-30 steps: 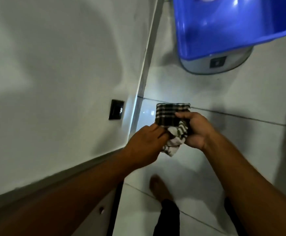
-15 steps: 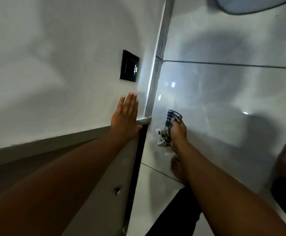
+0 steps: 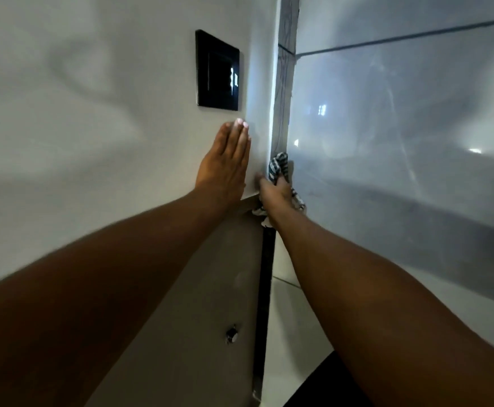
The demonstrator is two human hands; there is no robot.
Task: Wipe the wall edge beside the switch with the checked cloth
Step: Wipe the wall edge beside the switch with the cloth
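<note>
A black switch plate is set in the white wall, left of the vertical wall edge. My left hand lies flat on the wall just below the switch, fingers together and holding nothing. My right hand grips the bunched black-and-white checked cloth and presses it against the wall edge, lower than the switch. Part of the cloth hangs out below the hand, near the grey ledge.
A grey cabinet panel with a small metal knob sits below the white wall. A dark vertical gap runs beside it. Glossy floor tiles fill the right side.
The view has moved closer to the wall. My right hand has brought the cloth up from beside the ledge onto the wall edge. My left hand has slid a little higher toward the switch.
</note>
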